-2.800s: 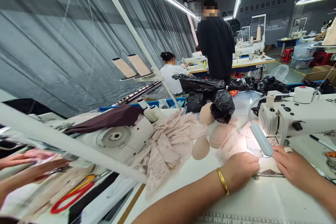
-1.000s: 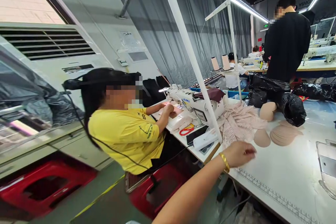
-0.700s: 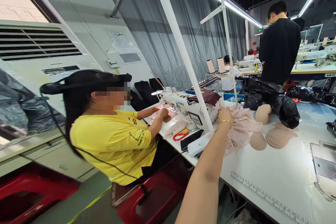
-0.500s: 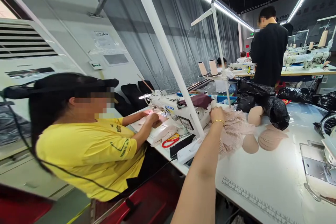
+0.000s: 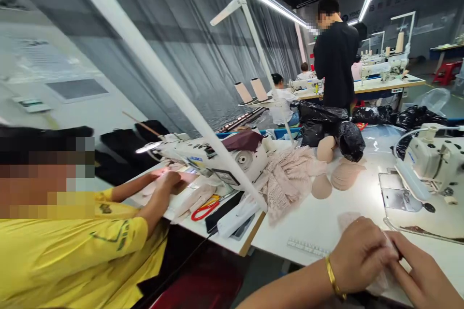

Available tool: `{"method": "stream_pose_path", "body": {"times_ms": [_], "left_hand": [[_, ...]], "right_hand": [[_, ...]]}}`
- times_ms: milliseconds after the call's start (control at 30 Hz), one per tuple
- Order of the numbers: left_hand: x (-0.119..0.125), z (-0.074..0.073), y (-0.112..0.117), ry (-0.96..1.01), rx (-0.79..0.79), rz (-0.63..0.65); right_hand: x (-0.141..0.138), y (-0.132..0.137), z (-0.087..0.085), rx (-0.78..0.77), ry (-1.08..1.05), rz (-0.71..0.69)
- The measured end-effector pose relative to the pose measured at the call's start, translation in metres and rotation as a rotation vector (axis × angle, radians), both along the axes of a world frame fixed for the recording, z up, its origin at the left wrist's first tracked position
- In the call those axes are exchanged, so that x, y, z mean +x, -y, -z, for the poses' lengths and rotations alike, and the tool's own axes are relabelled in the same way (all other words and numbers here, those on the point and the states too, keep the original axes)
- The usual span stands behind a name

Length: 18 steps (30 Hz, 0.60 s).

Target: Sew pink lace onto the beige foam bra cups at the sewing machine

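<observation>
Here we hold pale fabric [image 5: 383, 282] between our left hand [image 5: 358, 253] and right hand [image 5: 422, 270], over the desk [image 5: 290, 229] near the sewing machine [image 5: 429, 157].

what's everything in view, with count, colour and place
Thin fabric piece: one, pale pink, held, lower right
Rumpled patterned fabric heap: one, pale pink, centre
Smooth rounded pieces: several, beige, right of heap
Shiny plastic bags: several, black, behind pieces
Bulky sewing machines: several, white, right, left, background
Thread cones: several, peach, centre and background
Hanging curtain: one, grey, back left
Seated co-worker: one, yellow shirt, far left
Standing person: one, black top, background
Left hand: one, gold bracelet, lower right
Right hand: one, bare, lower right corner
</observation>
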<state>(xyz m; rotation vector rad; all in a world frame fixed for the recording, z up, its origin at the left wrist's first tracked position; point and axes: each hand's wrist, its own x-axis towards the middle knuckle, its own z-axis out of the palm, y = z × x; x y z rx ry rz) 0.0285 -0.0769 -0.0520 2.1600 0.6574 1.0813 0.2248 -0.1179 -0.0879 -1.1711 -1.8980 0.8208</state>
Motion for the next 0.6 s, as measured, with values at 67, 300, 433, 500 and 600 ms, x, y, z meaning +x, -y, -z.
{"method": "stream_pose_path", "body": {"times_ms": [67, 300, 433, 500, 600], "left_hand": [[0.006, 0.006, 0.002, 0.183, -0.401, 0.022], [0.008, 0.009, -0.006, 0.156, -1.094, 0.41], [-0.018, -0.021, -0.02, -0.138, -1.107, 0.371], [-0.028, -0.036, -0.028, -0.236, -0.978, 0.374], [-0.022, -0.044, -0.03, -0.149, -0.889, 0.397]], "right_hand": [[0.002, -0.003, -0.015, -0.069, -0.066, 0.069], [0.026, -0.005, -0.033, -0.091, -0.191, 0.296], [0.044, -0.008, -0.04, -0.043, -0.153, 0.424], [0.046, -0.007, -0.045, -0.034, -0.107, 0.377], [0.035, -0.005, -0.05, 0.053, -0.032, 0.188]]}}
